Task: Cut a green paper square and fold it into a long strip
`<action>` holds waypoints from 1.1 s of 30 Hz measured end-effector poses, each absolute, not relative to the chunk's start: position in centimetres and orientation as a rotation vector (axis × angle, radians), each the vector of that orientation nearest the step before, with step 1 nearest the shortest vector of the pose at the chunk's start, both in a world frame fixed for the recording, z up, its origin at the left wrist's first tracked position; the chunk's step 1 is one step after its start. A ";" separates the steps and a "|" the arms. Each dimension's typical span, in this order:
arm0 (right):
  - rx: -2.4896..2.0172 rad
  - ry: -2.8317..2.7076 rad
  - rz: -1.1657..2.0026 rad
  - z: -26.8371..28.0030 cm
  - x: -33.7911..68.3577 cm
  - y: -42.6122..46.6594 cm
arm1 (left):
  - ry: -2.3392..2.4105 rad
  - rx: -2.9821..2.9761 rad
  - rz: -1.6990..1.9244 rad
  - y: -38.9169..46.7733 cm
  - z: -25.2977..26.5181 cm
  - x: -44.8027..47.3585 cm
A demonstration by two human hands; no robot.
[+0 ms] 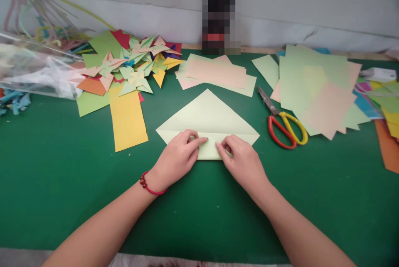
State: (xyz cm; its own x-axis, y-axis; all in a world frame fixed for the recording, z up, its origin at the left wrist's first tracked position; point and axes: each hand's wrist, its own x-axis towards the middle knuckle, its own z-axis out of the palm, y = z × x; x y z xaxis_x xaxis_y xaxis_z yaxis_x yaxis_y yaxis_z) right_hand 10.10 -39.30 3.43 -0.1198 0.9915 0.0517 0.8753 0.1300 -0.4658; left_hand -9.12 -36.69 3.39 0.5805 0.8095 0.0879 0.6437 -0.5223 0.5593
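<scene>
Touching the pale green sheet (208, 111) with both my hands, I work on the green table (205, 213). The sheet lies flat in front of me; its top corner points away, a crease runs across it from side to side, and its near edge is straight between my hands. My left hand (182, 153) is on the near left part of the sheet, the fingers narrow and bent, with the index finger stretched over the paper. My right hand (241, 155) is on the near right part, its fingers also narrow, with the thumb tip on the paper. Whether they pinch the paper or only press it, I cannot tell. Around my left wrist is a red bracelet (154, 192).

Just to the right of the sheet are the scissors (274, 111), with one red and one yellow handle. Farther right of it is a big paper stack (314, 88), green and pink. Behind the sheet is a smaller paper pile (215, 72). To its left lies a yellow paper (129, 121), and beyond this, many folded paper shapes (135, 77) and a clear plastic bag (34, 67).
</scene>
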 end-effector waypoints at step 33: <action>-1.827 -2.061 0.454 3.5 10.0 -39.3 | 1.210 2.501 0.412 -36.8 3.3 -8.6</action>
